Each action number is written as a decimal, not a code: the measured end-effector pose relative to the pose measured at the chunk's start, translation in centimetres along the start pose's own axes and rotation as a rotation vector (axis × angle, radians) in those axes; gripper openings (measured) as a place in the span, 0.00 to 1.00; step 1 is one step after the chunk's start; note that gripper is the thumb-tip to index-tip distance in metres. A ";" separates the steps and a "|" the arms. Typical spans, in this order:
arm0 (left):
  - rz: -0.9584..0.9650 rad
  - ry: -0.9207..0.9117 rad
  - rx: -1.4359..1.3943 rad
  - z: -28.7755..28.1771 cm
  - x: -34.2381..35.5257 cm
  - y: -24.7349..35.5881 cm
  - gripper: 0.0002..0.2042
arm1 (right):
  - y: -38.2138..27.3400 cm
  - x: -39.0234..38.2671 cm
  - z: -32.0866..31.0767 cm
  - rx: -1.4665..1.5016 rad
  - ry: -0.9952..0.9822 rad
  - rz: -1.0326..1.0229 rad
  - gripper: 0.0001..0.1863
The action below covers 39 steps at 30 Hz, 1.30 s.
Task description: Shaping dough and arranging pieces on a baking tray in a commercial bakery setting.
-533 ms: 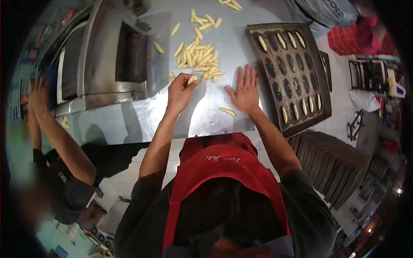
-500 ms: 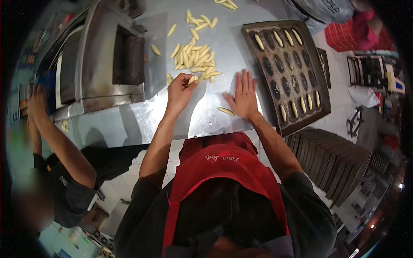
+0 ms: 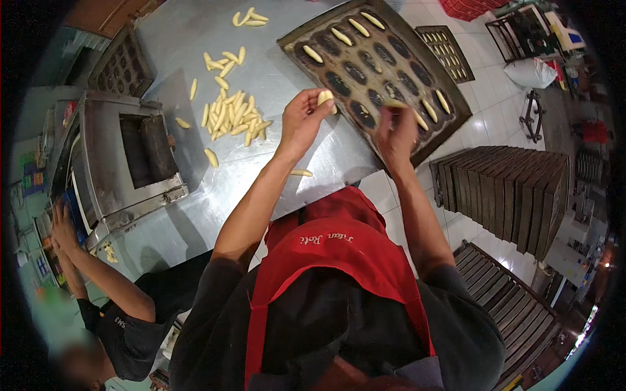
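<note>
My left hand (image 3: 305,122) is closed around a few pale, finger-shaped dough pieces (image 3: 326,99) beside the near left edge of a dark baking tray (image 3: 375,151). Over the tray's near part is my right hand (image 3: 397,135), blurred by motion, with its fingers pinched on a smeared dough piece (image 3: 393,103). The tray has rows of oval hollows. Several dough pieces lie along its far row, and a few lie in the near row next to my right hand. A heap of dough pieces (image 3: 233,116) rests on the metal table, left of my left hand.
A boxy metal machine (image 3: 104,156) stands on the table at left, where a co-worker's hands (image 3: 62,225) touch its side. One loose dough piece (image 3: 300,173) lies near the table's front edge. Stacked dark trays (image 3: 502,192) stand on the right, and another filled tray (image 3: 447,53) lies beyond.
The view has turned rightward. My left hand has moved from the heap to the tray's edge. My right hand has lifted off the table, where it lay flat, and now pinches a piece over the tray.
</note>
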State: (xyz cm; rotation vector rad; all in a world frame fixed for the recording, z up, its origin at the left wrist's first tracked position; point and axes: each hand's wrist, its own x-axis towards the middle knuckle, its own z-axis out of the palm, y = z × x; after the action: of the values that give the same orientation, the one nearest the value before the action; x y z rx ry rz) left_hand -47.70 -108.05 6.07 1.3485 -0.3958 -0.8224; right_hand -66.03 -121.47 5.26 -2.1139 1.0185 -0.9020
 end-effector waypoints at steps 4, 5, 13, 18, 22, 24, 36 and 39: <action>0.016 -0.134 -0.038 5.4 1.3 1.2 0.12 | -0.1 1.0 -2.7 -0.051 -0.320 -0.215 0.38; 0.032 -0.224 -0.073 6.4 1.2 1.6 0.13 | -3.0 1.9 -4.1 0.147 -0.297 0.015 0.35; 0.172 -0.184 0.022 13.0 3.5 2.3 0.14 | 7.9 3.6 -4.0 -0.659 -0.360 -0.239 0.21; 0.306 -0.123 0.010 16.5 1.9 4.5 0.22 | 0.7 5.7 -7.0 0.263 0.215 -0.031 0.20; 0.295 -0.152 0.308 11.0 1.2 4.6 0.23 | 11.7 7.7 -5.3 -0.671 -0.591 0.006 0.13; 0.199 -0.072 0.481 5.3 -1.3 0.9 0.21 | 9.4 6.6 -5.3 -0.486 -0.208 -0.223 0.13; 0.484 0.016 1.153 -6.9 -15.4 -7.4 0.14 | -2.0 -2.9 2.2 0.015 -0.406 -0.556 0.07; 0.152 0.322 0.855 -7.8 -15.5 -4.7 0.18 | -1.2 -8.7 4.1 -0.144 -0.683 -0.552 0.26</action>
State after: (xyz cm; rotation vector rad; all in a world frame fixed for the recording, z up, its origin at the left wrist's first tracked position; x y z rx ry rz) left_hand -54.05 -91.57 3.05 2.1706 -0.6190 -0.2801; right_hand -66.39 -112.73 1.11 -2.5992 0.1518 -0.2690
